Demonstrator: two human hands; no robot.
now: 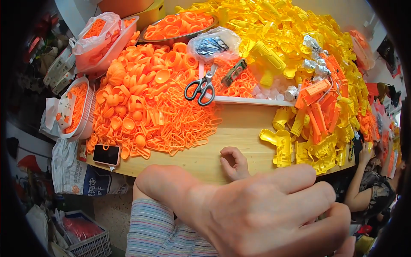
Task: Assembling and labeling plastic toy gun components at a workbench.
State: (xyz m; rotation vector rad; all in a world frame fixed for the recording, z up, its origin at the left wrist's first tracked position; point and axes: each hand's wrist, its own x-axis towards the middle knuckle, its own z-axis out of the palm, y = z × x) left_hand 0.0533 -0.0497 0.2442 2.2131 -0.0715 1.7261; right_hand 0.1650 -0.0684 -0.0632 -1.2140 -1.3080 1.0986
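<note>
My left hand (274,210) is large and close in front of me, its back showing. Its fingers curl inward, and whatever they hold, if anything, is hidden behind them. Beyond it, at the table's front edge, rests my right hand (236,165), partly covered by the left. Its fingers are loosely bent, with a gap between finger and thumb and nothing visible there. Nearest to the right hand is bare wooden tabletop (239,124). A yellow toy-gun shell half (278,147) lies to its right, and a heap of orange plastic clips (184,124) to its left.
A white-edged tray (252,100) holds orange rings and clear caps; black-handled scissors (201,90) lie over its edge. Yellow shells (295,25) pile high behind. Orange parts with silver pieces (319,98) stand at right. A phone (106,154) lies front left. Another person's arm (361,180) shows at far right.
</note>
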